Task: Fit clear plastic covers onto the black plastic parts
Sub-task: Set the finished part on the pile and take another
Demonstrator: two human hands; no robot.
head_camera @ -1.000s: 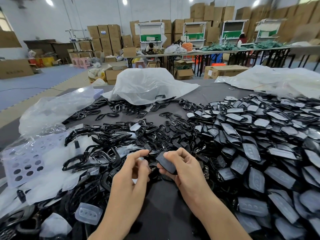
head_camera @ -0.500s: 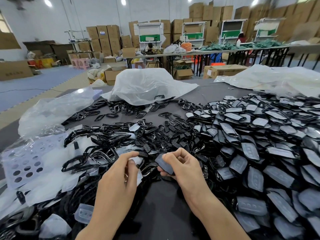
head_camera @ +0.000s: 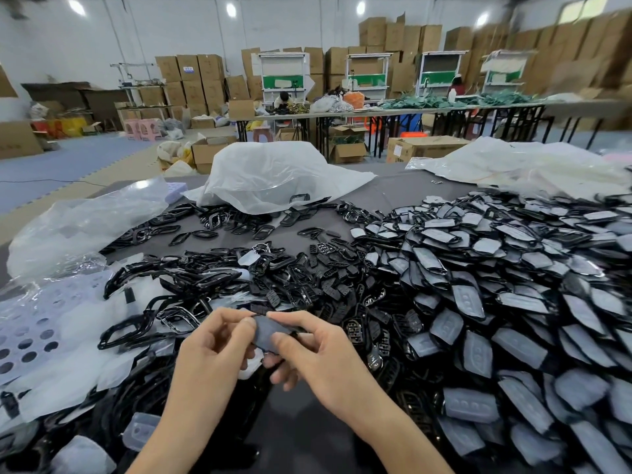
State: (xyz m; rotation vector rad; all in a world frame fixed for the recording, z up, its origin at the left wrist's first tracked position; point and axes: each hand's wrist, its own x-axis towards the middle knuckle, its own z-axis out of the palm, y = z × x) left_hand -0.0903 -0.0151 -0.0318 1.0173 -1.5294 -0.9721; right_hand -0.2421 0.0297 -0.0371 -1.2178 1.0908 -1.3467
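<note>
Left hand (head_camera: 212, 350): thumb and forefinger pinch left end of black part (head_camera: 270, 331). Right hand (head_camera: 318, 354): thumb on top, fingers beneath, grips same part's right end. Part held between both hands, above near side of tabletop (head_camera: 393, 193). Right: heap of covered parts (head_camera: 478, 302). Centre: loose black parts (head_camera: 307, 278). Lower left: loose clear cover (head_camera: 140, 431). Rear: white plastic bag (head_camera: 273, 172).

So the left hand (head_camera: 208, 354) and right hand (head_camera: 321, 357) hide much of the black part (head_camera: 266, 328), can't tell if a cover's on. The covered-parts pile (head_camera: 513, 302) runs off the right edge.
</note>
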